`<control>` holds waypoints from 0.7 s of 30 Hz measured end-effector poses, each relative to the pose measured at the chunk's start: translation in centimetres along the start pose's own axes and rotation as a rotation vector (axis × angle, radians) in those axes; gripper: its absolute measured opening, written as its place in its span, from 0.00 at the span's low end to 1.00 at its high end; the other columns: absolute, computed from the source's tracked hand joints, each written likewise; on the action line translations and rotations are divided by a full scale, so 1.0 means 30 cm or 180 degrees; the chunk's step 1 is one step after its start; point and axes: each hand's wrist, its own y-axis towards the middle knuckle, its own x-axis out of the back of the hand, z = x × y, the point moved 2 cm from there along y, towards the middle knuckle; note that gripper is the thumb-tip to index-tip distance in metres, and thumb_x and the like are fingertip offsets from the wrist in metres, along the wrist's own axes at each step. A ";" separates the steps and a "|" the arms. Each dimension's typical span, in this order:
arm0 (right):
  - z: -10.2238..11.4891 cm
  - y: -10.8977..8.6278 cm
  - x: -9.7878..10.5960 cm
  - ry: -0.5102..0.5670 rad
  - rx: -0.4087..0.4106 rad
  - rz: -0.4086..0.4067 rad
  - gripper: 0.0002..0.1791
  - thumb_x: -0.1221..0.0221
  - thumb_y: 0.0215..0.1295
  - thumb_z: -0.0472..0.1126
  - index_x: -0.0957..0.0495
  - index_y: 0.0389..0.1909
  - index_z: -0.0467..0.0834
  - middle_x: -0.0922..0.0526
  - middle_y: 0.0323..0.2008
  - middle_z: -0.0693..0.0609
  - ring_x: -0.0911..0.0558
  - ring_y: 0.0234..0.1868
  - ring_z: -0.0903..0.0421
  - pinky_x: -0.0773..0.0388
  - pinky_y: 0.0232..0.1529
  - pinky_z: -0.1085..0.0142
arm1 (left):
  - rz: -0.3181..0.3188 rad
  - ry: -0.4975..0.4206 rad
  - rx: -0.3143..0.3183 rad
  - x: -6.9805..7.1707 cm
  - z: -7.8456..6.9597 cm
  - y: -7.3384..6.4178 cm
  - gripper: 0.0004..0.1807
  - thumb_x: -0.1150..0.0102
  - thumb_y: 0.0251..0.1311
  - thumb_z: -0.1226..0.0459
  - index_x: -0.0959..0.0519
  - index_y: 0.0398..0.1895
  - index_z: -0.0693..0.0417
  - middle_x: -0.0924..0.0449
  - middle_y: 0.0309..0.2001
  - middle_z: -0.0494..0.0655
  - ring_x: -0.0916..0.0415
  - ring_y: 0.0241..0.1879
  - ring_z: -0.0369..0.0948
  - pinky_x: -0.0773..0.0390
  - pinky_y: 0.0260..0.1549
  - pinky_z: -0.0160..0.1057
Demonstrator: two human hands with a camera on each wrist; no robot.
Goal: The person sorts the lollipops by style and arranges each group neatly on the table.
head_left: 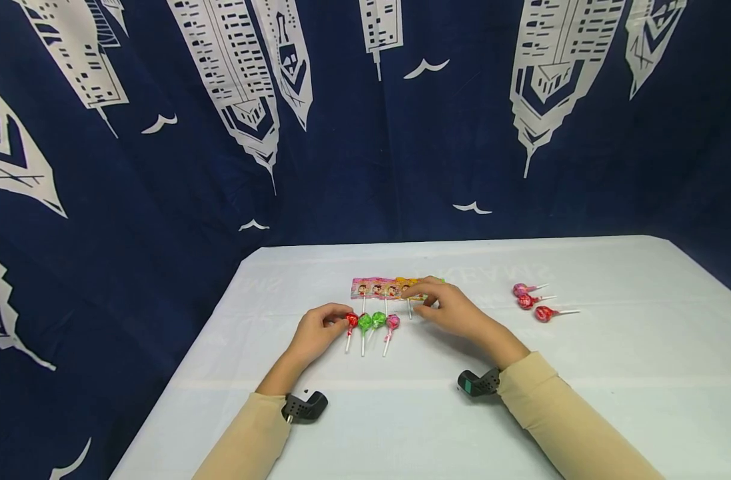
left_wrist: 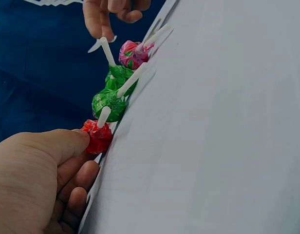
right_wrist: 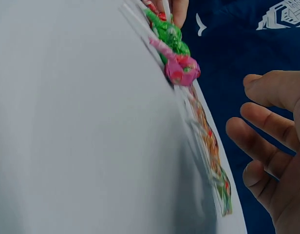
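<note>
1. Head: left hand [head_left: 318, 331] at 9 o'clock of the red pop [head_left: 352, 321], pinching its head. Row runs on toward 3 o'clock: green pops [head_left: 364, 323], then pink pop [head_left: 392, 322]. Strip [head_left: 377, 289] at 12 to 1 o'clock of the row; right hand [head_left: 455, 312] over its 3 o'clock end, contact unclear. Risk: a low sweep could snag the strip or its sticks. Only this view shows the three loose pops [head_left: 526, 301], at 3 o'clock from the row.
2. Left wrist: thumb against the red wrapper, clearer than in head. Neighbouring green head touches or nearly touches; a sideways push would probably disturb the row. Round heads might also roll.
3. Right wrist: right fingers spread, holding nothing, seemingly apart from the strip. Shows the strip's green end toward 5 o'clock, mostly hidden in head. Judged risk: misjudged height, hence a knock.
</note>
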 end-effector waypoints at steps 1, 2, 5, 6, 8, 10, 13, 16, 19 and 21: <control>-0.008 -0.007 0.007 -0.0034 -0.0013 -0.0034 0.18 0.38 0.65 0.34 0.18 0.55 0.47 0.19 0.55 0.49 0.20 0.40 0.56 0.24 0.41 0.63 | 0.0000 0.0000 -0.0002 0.001 0.001 0.000 0.11 0.35 0.61 0.65 0.14 0.46 0.47 0.15 0.36 0.45 0.28 0.32 0.36 0.28 0.33 0.32; -0.014 -0.014 0.013 -0.0071 -0.0023 -0.0059 0.18 0.38 0.65 0.34 0.18 0.56 0.48 0.18 0.55 0.49 0.20 0.40 0.56 0.24 0.41 0.63 | -0.0001 0.0003 -0.0005 0.001 0.002 0.000 0.11 0.35 0.61 0.65 0.14 0.46 0.47 0.15 0.36 0.45 0.28 0.32 0.36 0.28 0.33 0.31; -0.030 -0.035 0.033 -0.0132 -0.0019 -0.0105 0.18 0.38 0.65 0.33 0.18 0.55 0.48 0.18 0.53 0.50 0.20 0.40 0.57 0.22 0.42 0.59 | -0.0006 0.0015 -0.0007 0.002 0.005 -0.001 0.11 0.35 0.61 0.65 0.14 0.46 0.47 0.15 0.36 0.45 0.27 0.32 0.35 0.28 0.33 0.31; -0.033 -0.043 0.040 -0.0148 -0.0009 -0.0115 0.18 0.38 0.65 0.33 0.18 0.55 0.48 0.18 0.53 0.51 0.20 0.40 0.57 0.21 0.43 0.58 | -0.0003 0.0013 -0.0004 0.003 0.005 -0.003 0.11 0.35 0.61 0.65 0.14 0.46 0.47 0.15 0.36 0.45 0.27 0.32 0.35 0.28 0.33 0.31; -0.037 -0.058 0.054 -0.0169 -0.0005 -0.0140 0.18 0.38 0.64 0.33 0.18 0.55 0.47 0.18 0.53 0.50 0.20 0.41 0.57 0.21 0.44 0.56 | 0.0001 0.0007 -0.0009 0.004 0.003 -0.004 0.11 0.35 0.60 0.65 0.14 0.46 0.47 0.15 0.37 0.45 0.27 0.32 0.35 0.28 0.34 0.32; -0.040 -0.074 0.070 -0.0212 0.0004 -0.0171 0.18 0.38 0.64 0.32 0.18 0.55 0.46 0.18 0.53 0.50 0.21 0.41 0.57 0.21 0.43 0.56 | 0.0000 0.0014 -0.0017 0.004 0.000 -0.005 0.11 0.35 0.60 0.65 0.14 0.46 0.47 0.15 0.37 0.45 0.27 0.32 0.36 0.27 0.34 0.32; -0.049 -0.095 0.095 -0.0284 -0.0003 -0.0213 0.18 0.37 0.64 0.32 0.18 0.55 0.46 0.17 0.51 0.50 0.21 0.40 0.58 0.23 0.41 0.59 | 0.0000 0.0014 -0.0023 0.005 0.000 -0.005 0.11 0.35 0.61 0.65 0.14 0.46 0.47 0.15 0.36 0.45 0.27 0.32 0.36 0.28 0.33 0.32; -0.063 -0.116 0.118 -0.0372 -0.0016 -0.0256 0.18 0.37 0.64 0.32 0.18 0.54 0.48 0.17 0.50 0.52 0.22 0.40 0.60 0.25 0.39 0.64 | 0.0006 0.0012 -0.0011 0.004 -0.001 -0.004 0.11 0.35 0.61 0.65 0.14 0.46 0.47 0.15 0.36 0.45 0.28 0.31 0.36 0.28 0.32 0.32; -0.076 -0.135 0.138 -0.0412 -0.0016 -0.0301 0.18 0.37 0.63 0.32 0.17 0.53 0.49 0.17 0.49 0.53 0.22 0.38 0.62 0.27 0.36 0.68 | 0.0014 0.0013 0.0000 0.003 -0.003 -0.002 0.11 0.34 0.61 0.65 0.14 0.46 0.47 0.16 0.35 0.45 0.28 0.31 0.36 0.29 0.32 0.32; -0.081 -0.149 0.151 -0.0416 0.0000 -0.0326 0.18 0.37 0.63 0.31 0.17 0.52 0.48 0.17 0.49 0.53 0.22 0.37 0.64 0.28 0.34 0.68 | 0.0015 0.0022 0.0005 0.001 -0.004 -0.001 0.11 0.34 0.61 0.65 0.14 0.46 0.46 0.16 0.35 0.45 0.28 0.31 0.36 0.29 0.32 0.31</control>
